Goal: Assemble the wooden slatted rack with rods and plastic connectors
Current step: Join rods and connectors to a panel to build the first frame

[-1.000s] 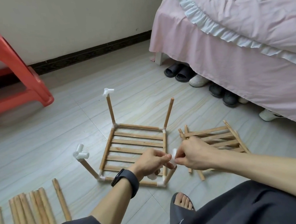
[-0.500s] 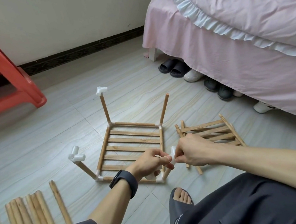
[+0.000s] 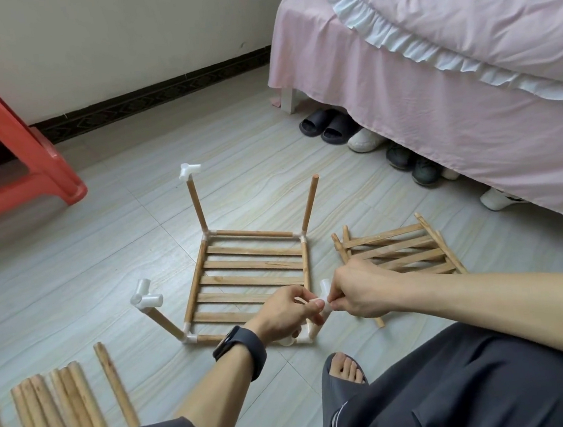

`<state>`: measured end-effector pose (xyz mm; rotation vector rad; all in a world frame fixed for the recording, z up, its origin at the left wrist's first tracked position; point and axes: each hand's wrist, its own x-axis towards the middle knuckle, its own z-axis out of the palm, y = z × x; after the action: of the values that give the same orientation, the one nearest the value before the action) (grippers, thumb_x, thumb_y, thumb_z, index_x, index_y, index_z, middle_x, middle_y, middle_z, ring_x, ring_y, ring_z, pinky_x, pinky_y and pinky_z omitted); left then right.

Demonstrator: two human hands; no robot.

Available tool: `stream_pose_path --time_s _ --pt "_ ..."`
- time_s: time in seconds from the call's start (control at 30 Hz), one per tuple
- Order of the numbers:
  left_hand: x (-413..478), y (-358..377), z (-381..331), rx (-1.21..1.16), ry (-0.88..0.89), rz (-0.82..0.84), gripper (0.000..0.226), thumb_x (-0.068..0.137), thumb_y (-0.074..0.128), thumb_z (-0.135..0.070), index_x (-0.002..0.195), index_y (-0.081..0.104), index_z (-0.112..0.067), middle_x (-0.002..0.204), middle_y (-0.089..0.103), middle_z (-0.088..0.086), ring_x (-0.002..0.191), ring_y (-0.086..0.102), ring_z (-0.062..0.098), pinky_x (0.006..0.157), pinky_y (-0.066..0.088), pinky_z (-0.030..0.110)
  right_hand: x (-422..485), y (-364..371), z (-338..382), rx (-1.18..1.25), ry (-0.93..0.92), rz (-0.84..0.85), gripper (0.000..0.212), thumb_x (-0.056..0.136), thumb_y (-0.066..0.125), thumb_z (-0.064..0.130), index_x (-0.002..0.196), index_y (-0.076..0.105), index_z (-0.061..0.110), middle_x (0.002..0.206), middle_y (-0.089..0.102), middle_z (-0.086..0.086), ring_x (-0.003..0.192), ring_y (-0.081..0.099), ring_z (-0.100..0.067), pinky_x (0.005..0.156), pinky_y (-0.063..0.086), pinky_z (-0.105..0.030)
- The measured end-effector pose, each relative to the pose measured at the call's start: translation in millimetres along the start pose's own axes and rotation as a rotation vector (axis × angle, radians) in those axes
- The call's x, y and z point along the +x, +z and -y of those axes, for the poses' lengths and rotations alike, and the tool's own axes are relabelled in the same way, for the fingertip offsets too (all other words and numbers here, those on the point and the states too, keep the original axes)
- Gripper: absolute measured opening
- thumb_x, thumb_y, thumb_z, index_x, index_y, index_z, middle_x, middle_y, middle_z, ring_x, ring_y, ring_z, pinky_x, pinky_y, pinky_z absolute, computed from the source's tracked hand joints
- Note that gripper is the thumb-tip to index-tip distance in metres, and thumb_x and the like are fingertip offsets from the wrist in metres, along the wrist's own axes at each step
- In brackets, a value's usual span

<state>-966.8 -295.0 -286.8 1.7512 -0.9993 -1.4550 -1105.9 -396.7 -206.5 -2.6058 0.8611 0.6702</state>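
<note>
A slatted wooden panel (image 3: 251, 274) lies on the floor with a rod rising from each corner. The far-left rod (image 3: 196, 204) and near-left rod (image 3: 163, 322) carry white plastic connectors on top. The far-right rod (image 3: 310, 203) has a bare tip. At the near-right corner my left hand (image 3: 286, 312) and right hand (image 3: 356, 290) both pinch a white connector (image 3: 322, 295) on top of that rod, which is mostly hidden behind my fingers. A second slatted panel (image 3: 397, 250) lies flat to the right.
Several loose wooden rods (image 3: 62, 420) lie on the floor at the lower left. A red plastic stool (image 3: 8, 143) stands at the far left. A pink-skirted bed (image 3: 451, 93) fills the right, with shoes (image 3: 330, 126) under it. My foot (image 3: 345, 369) and knees are just below.
Both hands stay on the near-right corner connector with only slight finger shifts. The view has tilted a little, so everything sits slightly differently in frame.
</note>
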Motion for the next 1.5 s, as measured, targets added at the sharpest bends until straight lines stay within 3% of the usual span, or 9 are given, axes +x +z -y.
stream_pose_path --time_s 0.13,0.3,0.53,0.63,1.0,1.17,1.3,1.4,1.5 --pt "3 3 1 -0.006 0.014 -0.016 0.024 0.097 0.066 -0.034 0.106 0.062 -0.011 0.078 0.074 -0.002 0.050 0.045 0.009 0.048 0.040 0.022 1 -2 -3 0.011 0.019 0.016 0.026 0.098 0.062 0.037 0.109 0.079 0.020 0.098 0.077 -0.005 0.095 0.067 -0.021 0.082 0.055 -0.034" --pt "6 4 2 0.005 0.024 -0.010 0.019 0.095 0.069 -0.033 0.096 0.064 -0.014 0.072 0.072 -0.003 0.054 0.048 0.012 0.050 0.039 0.023 2 6 -10 0.075 0.005 0.000 0.025 0.096 0.066 0.039 0.111 0.079 0.024 0.100 0.077 0.000 0.097 0.064 -0.019 0.088 0.054 -0.036" --pt "11 7 6 -0.008 0.028 -0.064 0.022 0.091 0.071 -0.036 0.093 0.066 -0.015 0.064 0.066 -0.009 0.050 0.050 0.005 0.054 0.040 0.025 0 10 -17 0.118 -0.047 -0.056 0.025 0.099 0.063 0.038 0.115 0.077 0.025 0.104 0.077 0.001 0.083 0.055 -0.006 0.076 0.039 -0.021" --pt "13 7 4 -0.083 0.032 -0.040 0.019 0.092 0.072 -0.031 0.091 0.065 -0.014 0.065 0.064 -0.005 0.056 0.048 0.013 0.053 0.039 0.025 1 12 -19 0.154 -0.028 -0.079 0.025 0.099 0.064 0.037 0.115 0.077 0.025 0.102 0.077 0.000 0.082 0.054 -0.006 0.075 0.038 -0.020" --pt "10 2 3 -0.082 0.016 -0.003 0.019 0.093 0.071 -0.032 0.092 0.065 -0.014 0.069 0.067 -0.003 0.055 0.047 0.011 0.053 0.040 0.024 1 12 -13 0.119 -0.054 -0.047 0.026 0.101 0.060 0.036 0.116 0.077 0.024 0.101 0.076 -0.001 0.075 0.051 -0.006 0.073 0.038 -0.022" --pt "2 1 -2 -0.060 0.023 -0.002 0.018 0.095 0.069 -0.031 0.091 0.066 -0.014 0.076 0.069 0.001 0.053 0.048 0.006 0.052 0.040 0.019 0 3 -12 0.067 -0.087 0.020 0.026 0.099 0.063 0.037 0.116 0.077 0.023 0.109 0.076 0.003 0.096 0.064 -0.011 0.080 0.044 -0.022" --pt "-6 -8 -9 0.005 -0.035 -0.008 0.024 0.098 0.063 -0.038 0.099 0.067 -0.015 0.079 0.067 -0.003 0.063 0.050 0.008 0.056 0.041 0.018 4 -10 -12 0.030 -0.060 0.108 0.026 0.097 0.062 0.043 0.113 0.077 0.028 0.099 0.077 0.005 0.080 0.065 -0.005 0.070 0.051 -0.023" --pt "-8 -30 -15 -0.218 -0.096 -0.099 0.026 0.101 0.053 -0.029 0.115 0.067 -0.011 0.089 0.067 0.001 0.071 0.054 0.012 0.060 0.043 0.022 3 -32 -19 0.284 -0.022 0.070 0.019 0.097 0.063 0.043 0.097 0.075 0.029 0.087 0.077 0.008 0.078 0.072 -0.002 0.077 0.058 -0.027" --pt "-12 -54 -32 -0.580 -0.036 -0.173 0.026 0.100 0.049 -0.014 0.115 0.069 -0.009 0.103 0.073 0.006 0.089 0.065 0.019 0.073 0.049 0.030 -2 -49 -22 0.563 -0.007 -0.076 0.018 0.098 0.063 0.037 0.101 0.074 0.023 0.091 0.078 0.004 0.080 0.074 -0.007 0.080 0.061 -0.030"
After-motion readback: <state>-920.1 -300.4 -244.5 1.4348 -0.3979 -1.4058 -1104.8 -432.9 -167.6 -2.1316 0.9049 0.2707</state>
